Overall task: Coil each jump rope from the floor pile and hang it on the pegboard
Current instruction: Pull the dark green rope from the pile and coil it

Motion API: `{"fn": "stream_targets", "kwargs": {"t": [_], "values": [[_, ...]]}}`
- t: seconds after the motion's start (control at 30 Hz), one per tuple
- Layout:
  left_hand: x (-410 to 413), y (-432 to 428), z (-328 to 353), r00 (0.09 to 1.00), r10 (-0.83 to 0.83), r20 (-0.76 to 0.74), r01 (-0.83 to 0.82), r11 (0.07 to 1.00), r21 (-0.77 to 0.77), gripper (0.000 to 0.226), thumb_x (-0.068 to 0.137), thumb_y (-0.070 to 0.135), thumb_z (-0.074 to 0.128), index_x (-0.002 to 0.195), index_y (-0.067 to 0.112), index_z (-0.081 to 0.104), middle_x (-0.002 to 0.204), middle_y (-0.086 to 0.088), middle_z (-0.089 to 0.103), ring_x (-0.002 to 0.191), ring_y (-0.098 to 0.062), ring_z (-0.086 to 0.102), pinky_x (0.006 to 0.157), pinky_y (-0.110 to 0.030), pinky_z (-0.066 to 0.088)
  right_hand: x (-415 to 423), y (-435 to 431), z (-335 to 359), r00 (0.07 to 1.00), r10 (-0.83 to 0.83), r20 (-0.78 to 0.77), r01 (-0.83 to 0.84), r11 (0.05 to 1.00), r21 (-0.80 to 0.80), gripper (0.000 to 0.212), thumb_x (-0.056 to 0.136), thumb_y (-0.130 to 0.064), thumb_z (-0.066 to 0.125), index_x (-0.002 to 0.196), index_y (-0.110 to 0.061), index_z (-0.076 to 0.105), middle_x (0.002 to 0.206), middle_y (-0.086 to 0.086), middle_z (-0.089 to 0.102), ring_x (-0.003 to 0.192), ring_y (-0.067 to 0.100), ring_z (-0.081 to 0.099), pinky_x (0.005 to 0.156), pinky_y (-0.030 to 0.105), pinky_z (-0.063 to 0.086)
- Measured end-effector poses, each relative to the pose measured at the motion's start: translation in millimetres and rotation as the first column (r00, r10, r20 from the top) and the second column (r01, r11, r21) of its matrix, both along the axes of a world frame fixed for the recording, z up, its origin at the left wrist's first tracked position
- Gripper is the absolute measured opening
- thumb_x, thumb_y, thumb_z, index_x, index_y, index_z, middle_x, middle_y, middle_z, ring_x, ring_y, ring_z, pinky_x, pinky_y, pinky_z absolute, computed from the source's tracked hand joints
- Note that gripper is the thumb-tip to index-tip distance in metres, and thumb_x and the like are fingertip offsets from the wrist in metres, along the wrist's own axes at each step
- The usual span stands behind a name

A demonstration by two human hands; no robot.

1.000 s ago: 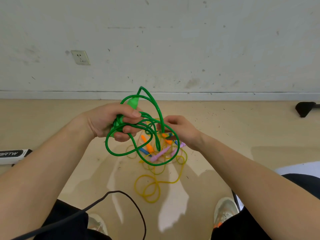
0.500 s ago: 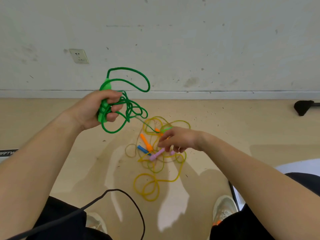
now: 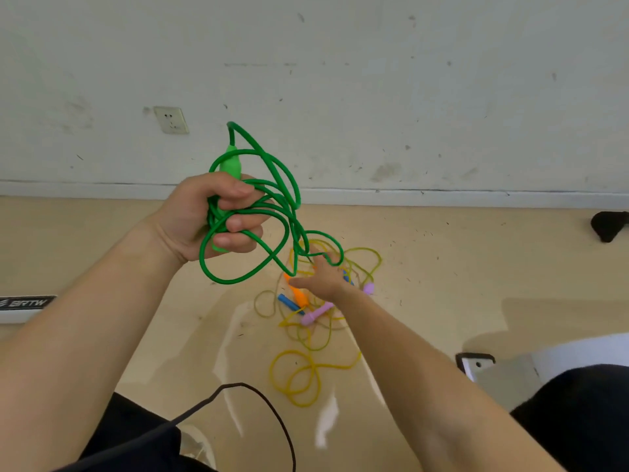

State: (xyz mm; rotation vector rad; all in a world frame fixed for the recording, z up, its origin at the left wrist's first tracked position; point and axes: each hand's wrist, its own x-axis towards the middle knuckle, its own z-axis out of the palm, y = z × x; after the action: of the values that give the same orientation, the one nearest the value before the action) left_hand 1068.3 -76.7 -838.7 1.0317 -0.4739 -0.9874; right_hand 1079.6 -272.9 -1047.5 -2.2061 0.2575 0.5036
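My left hand is raised in front of the wall and shut on the green jump rope. It grips one green handle together with several loose coils. One strand runs down to my right hand, which is low over the floor pile with its fingers closed on that strand and its thumb sticking out. The pile holds a yellow rope and orange, blue and purple handles. The pegboard is not in view.
A wall socket is behind my left hand. A white bar marked BRTW lies at the left edge, a dark object at the far right, and a grey-white base at lower right. A black cable crosses my lap.
My left hand lifted the green coils up and left, then came back toward the centre. My right hand dropped from beside the coils down to the floor pile.
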Motion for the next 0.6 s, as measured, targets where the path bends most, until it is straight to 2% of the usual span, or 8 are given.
{"fn": "stream_targets", "kwargs": {"t": [0.07, 0.13, 0.17, 0.23, 0.3, 0.4, 0.5, 0.6], "values": [[4.8, 4.7, -2.5, 0.983, -0.119, -0.137, 0.097, 0.983, -0.157, 0.030, 0.088, 0.015, 0.056, 0.062, 0.016, 0.041, 0.064, -0.007, 0.061, 0.047, -0.019, 0.035, 0.046, -0.025, 0.030, 19.8, 8.5, -8.5, 0.987, -0.086, 0.136, 0.079, 0.995, 0.056, 0.061, 0.085, -0.039, 0.071, 0.140, -0.025, 0.049, 0.144, 0.014, 0.044, 0.133, 0.032, 0.042, 0.110, 0.046, 0.038], [6.1, 7.2, -2.8, 0.985, -0.058, -0.161, 0.033, 0.987, -0.155, 0.030, 0.087, 0.015, 0.058, 0.061, 0.016, 0.042, 0.063, -0.008, 0.060, 0.047, -0.019, 0.035, 0.046, -0.026, 0.029, 33.2, 6.4, -9.1, 0.989, -0.073, 0.127, 0.055, 0.989, 0.139, 0.019, 0.097, -0.026, 0.057, 0.097, -0.011, 0.068, 0.109, 0.013, 0.065, 0.101, 0.023, 0.059, 0.086, 0.040, 0.052], [6.2, 6.7, -2.6, 0.994, 0.041, -0.102, -0.049, 0.996, -0.078, 0.032, 0.083, 0.020, 0.063, 0.057, 0.018, 0.043, 0.059, -0.004, 0.056, 0.044, -0.017, 0.034, 0.044, -0.024, 0.027, 35.5, 3.0, -7.8, 0.995, -0.067, 0.073, 0.054, 0.985, 0.162, 0.030, 0.101, -0.023, 0.048, 0.081, -0.010, 0.065, 0.094, 0.011, 0.066, 0.086, 0.021, 0.061, 0.073, 0.034, 0.052], [7.0, 4.0, -4.9, 0.942, 0.324, 0.087, -0.335, 0.924, 0.182, 0.034, 0.076, 0.024, 0.068, 0.051, 0.020, 0.046, 0.054, -0.002, 0.047, 0.041, -0.014, 0.035, 0.041, -0.022, 0.028, 36.6, -3.4, -5.4, 0.990, -0.140, -0.023, 0.140, 0.942, 0.305, 0.043, 0.105, -0.023, 0.038, 0.073, -0.007, 0.062, 0.082, 0.011, 0.068, 0.064, 0.019, 0.062, 0.060, 0.028, 0.049], [12.7, 0.8, -17.5, 0.806, 0.472, 0.357, -0.589, 0.700, 0.404, 0.032, 0.084, 0.024, 0.066, 0.055, 0.018, 0.053, 0.059, -0.007, 0.055, 0.047, -0.017, 0.048, 0.046, -0.024, 0.037, 35.8, -10.1, 8.4, 0.975, -0.219, -0.030, 0.205, 0.844, 0.496, 0.049, 0.107, -0.032, 0.035, 0.074, -0.007, 0.061, 0.076, 0.013, 0.071, 0.055, 0.019, 0.064, 0.052, 0.024, 0.050], [24.4, -1.2, -47.8, 0.678, 0.396, 0.620, -0.735, 0.388, 0.556, 0.023, 0.093, 0.026, 0.065, 0.076, 0.011, 0.068, 0.078, -0.010, 0.074, 0.057, -0.022, 0.068, 0.063, -0.034, 0.052, 35.6, -22.2, 53.7, 0.968, -0.234, -0.088, 0.213, 0.587, 0.781, 0.044, 0.107, -0.039, 0.036, 0.077, -0.011, 0.051, 0.063, 0.008, 0.065, 0.045, 0.017, 0.054, 0.047, 0.022, 0.045], [28.8, -5.3, -69.0, 0.674, 0.414, 0.612, -0.739, 0.358, 0.571, 0.018, 0.094, 0.024, 0.065, 0.087, 0.009, 0.072, 0.087, -0.008, 0.076, 0.067, -0.024, 0.073, 0.076, -0.040, 0.057, 34.1, -31.3, 115.6, 0.986, -0.119, -0.115, 0.154, 0.403, 0.902, 0.044, 0.106, -0.045, 0.035, 0.075, -0.015, 0.043, 0.057, 0.004, 0.050, 0.043, 0.013, 0.038, 0.045, 0.020, 0.035], [18.8, -25.4, -71.7, 0.645, 0.499, 0.579, -0.764, 0.429, 0.481, 0.014, 0.093, 0.022, 0.067, 0.088, 0.011, 0.074, 0.093, -0.009, 0.077, 0.080, -0.026, 0.073, 0.075, -0.035, 0.056, 24.6, -31.7, 174.0, 0.996, -0.058, -0.068, 0.084, 0.339, 0.937, 0.046, 0.104, -0.050, 0.031, 0.072, -0.018, 0.037, 0.053, -0.003, 0.039, 0.040, 0.010, 0.027, 0.044, 0.021, 0.029]]}}
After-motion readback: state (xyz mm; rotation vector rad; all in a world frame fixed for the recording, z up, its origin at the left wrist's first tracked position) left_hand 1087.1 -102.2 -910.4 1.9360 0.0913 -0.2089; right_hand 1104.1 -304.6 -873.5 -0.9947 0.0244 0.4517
